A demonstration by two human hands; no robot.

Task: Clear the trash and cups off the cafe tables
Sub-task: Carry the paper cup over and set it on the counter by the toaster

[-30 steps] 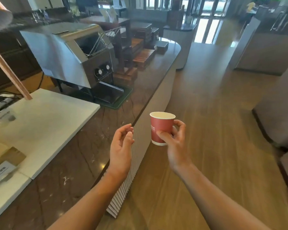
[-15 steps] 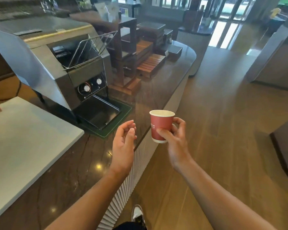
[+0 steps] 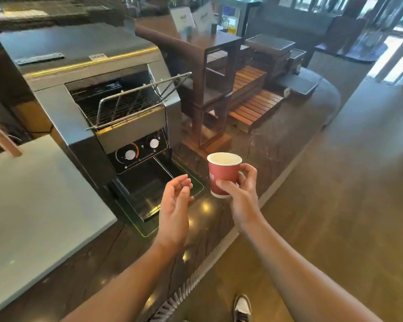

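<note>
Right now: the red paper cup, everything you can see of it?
The red paper cup is tapered and lidless, with a pale rolled rim and pale inside; white lettering on its side is unreadable. It is upright in the air over the dark counter, gripped round its lower half by the right hand. The left hand is close, not touching.

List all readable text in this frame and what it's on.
"son": white print on the red paper cup, start of the word turned out of view; the smaller line under it is unreadable.
Sticker on top of the toaster: blurred.
Labels under the knobs: too small.
Two white sign cards at the back: blurred.
</note>
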